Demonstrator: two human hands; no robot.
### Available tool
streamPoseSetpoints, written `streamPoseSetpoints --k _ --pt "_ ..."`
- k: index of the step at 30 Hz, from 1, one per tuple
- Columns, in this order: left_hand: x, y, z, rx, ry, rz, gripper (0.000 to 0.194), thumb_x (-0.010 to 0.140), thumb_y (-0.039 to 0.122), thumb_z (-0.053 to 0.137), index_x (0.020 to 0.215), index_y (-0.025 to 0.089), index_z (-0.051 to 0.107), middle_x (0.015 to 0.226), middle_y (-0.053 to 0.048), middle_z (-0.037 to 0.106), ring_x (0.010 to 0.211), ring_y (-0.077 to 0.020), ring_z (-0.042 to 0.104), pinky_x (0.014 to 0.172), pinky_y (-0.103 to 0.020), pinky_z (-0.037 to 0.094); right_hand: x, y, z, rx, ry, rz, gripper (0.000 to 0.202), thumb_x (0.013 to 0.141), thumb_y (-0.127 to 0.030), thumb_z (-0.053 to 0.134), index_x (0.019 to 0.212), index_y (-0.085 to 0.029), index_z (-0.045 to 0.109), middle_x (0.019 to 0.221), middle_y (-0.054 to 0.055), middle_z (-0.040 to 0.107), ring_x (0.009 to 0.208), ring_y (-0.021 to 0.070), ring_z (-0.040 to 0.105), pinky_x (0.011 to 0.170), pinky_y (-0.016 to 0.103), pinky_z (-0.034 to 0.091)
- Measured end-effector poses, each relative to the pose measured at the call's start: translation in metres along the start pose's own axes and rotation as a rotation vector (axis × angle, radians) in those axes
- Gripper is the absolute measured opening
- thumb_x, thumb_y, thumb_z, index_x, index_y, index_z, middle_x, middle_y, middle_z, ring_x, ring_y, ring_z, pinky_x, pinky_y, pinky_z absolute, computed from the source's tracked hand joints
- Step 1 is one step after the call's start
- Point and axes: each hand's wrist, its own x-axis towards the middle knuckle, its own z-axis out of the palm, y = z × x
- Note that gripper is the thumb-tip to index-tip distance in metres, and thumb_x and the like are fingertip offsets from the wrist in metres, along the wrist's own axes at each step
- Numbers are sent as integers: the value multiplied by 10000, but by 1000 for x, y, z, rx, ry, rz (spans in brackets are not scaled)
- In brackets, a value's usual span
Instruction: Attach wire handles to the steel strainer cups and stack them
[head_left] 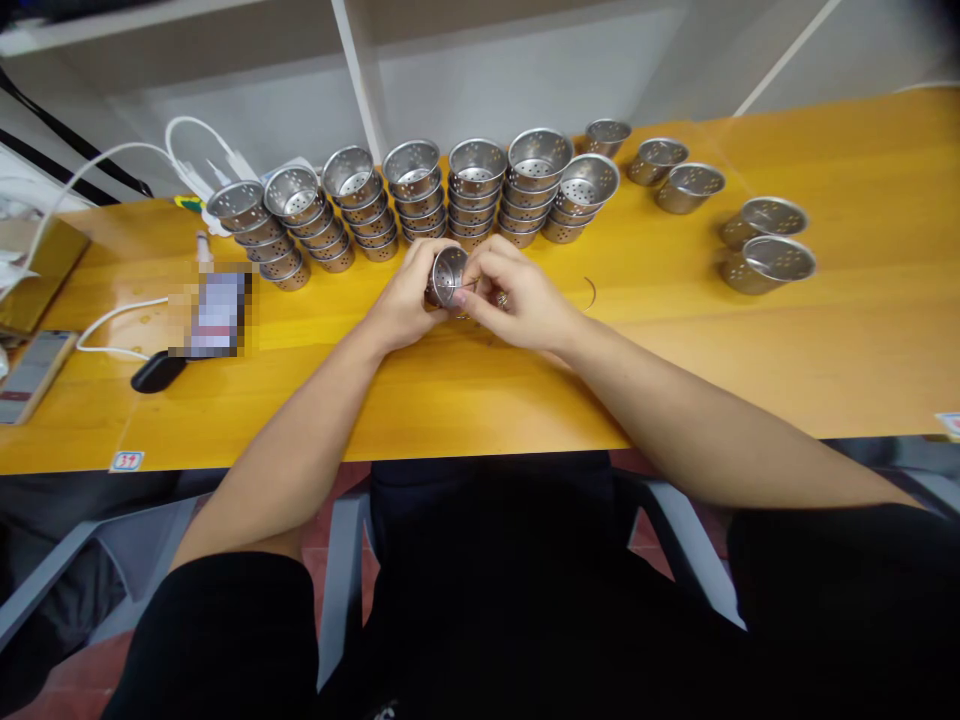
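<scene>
The small perforated metal cup (pixel 448 276) is half covered by the left hand (pixel 409 300) and the right hand (pixel 517 298), so its base and far wall do not show. A thin wire at its rim is too fine to follow, and what the right fingertips pinch cannot be made out. A small curved wire (pixel 590 292) just right of the hands is too slight to identify. Near the worktop's left edge an object (pixel 214 313) is blurred into blocks. A flat box (pixel 30 375) and a white cable (pixel 45 215) run off the left edge of the picture. In the stacks of cups (pixel 420 200) along the far edge, lower cups are hidden inside the upper ones.
</scene>
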Motion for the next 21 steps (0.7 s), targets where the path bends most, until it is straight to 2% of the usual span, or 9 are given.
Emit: streamPoseSetpoints --k 3,7,12,16,21 --pt "-2 11 1 -77 -21 -52 1037 1005 977 942 1727 325 584 1686 -157 762 1578 -409 789 1428 -627 671 1 4 -3 16 51 51 683 1118 -1017 776 1180 -336 776 1272 140 729 1075 371 705 1035 704 766" --pt "-4 14 0 -83 2 -75 1146 963 1048 937 1770 329 557 1734 -172 742 1629 -426 775 1452 -627 662 0 12 -5 33 80 72 776 1069 -1104 766 1215 -342 787 1357 143 735 1148 369 736 1064 684 773" --pt "-2 8 -2 -37 45 -82 1129 977 1103 867 1736 321 573 1732 -183 732 1644 -435 754 1457 -626 661 0 18 -6 -7 64 70 772 1094 -1081 768 1192 -316 781 1303 140 738 1155 371 747 1051 645 758" --pt "-1 6 -3 -13 34 -55 1092 1005 1106 827 1722 320 581 1711 -182 731 1619 -428 756 1450 -622 661 2 19 -7 -5 33 37 752 1095 -1060 797 1132 -309 758 1250 128 742 1191 389 744 1125 656 728" --pt "0 7 -5 12 23 -35 1072 1001 1093 844 1710 330 591 1709 -176 722 1637 -445 745 1468 -642 648 3 18 -10 -5 20 30 759 1085 -1071 798 1107 -314 753 1290 153 767 1268 415 754 1165 684 726"
